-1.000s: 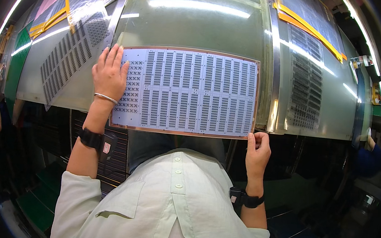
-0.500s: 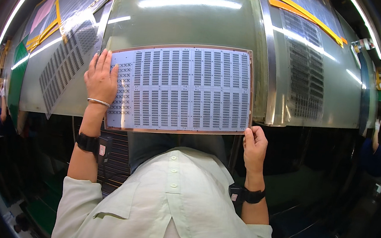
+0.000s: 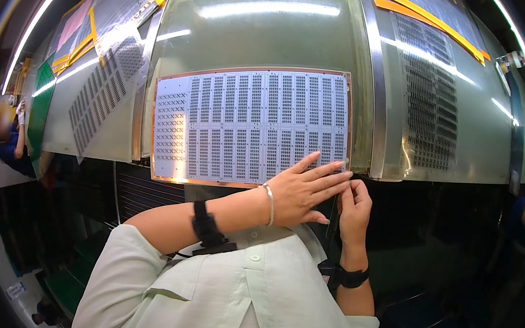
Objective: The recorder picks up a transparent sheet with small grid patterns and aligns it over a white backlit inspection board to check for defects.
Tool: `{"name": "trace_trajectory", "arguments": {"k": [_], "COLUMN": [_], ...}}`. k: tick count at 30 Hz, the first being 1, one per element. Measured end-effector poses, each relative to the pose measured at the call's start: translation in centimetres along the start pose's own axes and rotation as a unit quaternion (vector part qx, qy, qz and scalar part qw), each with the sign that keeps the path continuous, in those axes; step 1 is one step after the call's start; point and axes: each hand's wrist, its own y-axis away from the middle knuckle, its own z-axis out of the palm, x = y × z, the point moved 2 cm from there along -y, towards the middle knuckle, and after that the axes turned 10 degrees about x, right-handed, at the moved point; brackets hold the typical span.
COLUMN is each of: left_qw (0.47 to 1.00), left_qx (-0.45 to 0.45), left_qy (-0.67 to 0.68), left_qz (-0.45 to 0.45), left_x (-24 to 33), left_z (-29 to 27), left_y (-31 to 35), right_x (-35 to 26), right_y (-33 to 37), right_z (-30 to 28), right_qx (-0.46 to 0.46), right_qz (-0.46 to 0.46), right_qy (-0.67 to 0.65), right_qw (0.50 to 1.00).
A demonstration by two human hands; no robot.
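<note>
Now the pale blue panel (image 3: 250, 125), rows of small dark marks within a copper-coloured rim, lies lengthwise on the glassy green-grey surface (image 3: 260, 45), at its front edge, nearest the body. Left hand (image 3: 303, 196) reaches across from the left, palm down, fingers spread over the panel's near right corner, thumb apart and off the edge; silver bangle (image 3: 269, 205) at the wrist, black strap (image 3: 206, 224) farther up the forearm. Right hand (image 3: 356, 213) just beside that corner, thumb and fingers drawn together, close to the left fingertips; cannot tell whether they pinch the panel. Dark-patterned film (image 3: 103, 97) to the left, slanted; second patterned film (image 3: 434, 98) to the right, beyond a metal strip (image 3: 369, 86). Co-worker in blue (image 3: 14, 142) at far left.
</note>
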Motion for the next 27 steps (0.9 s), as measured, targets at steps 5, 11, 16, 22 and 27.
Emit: {"name": "trace_trajectory", "arguments": {"k": [5, 11, 16, 22, 27], "left_qw": [0.993, 0.984, 0.961, 0.934, 0.935], "left_qx": [0.004, 0.053, 0.125, 0.183, 0.173], "left_qy": [-0.11, -0.151, -0.206, -0.26, -0.265], "left_qz": [-0.046, -0.082, -0.137, -0.165, -0.158], "left_x": [-1.9, -3.6, -5.8, -8.2, -8.2], "left_z": [0.4, -1.8, -1.0, -0.9, -1.2], "left_y": [-0.5, -2.6, -6.8, -9.4, -9.7], "right_x": [0.5, 0.1, -0.1, -0.2, -0.2], "right_y": [-0.1, -0.6, -0.7, -0.8, -1.0], "right_z": [-0.2, -0.5, -0.6, -0.8, -1.0], "right_qx": [-0.008, -0.023, -0.035, -0.051, -0.061], "right_qz": [-0.016, -0.008, -0.014, -0.023, -0.022], "right_qy": [-0.006, 0.013, 0.033, 0.041, 0.04], "right_qw": [1.0, 1.0, 0.999, 0.998, 0.997]}}
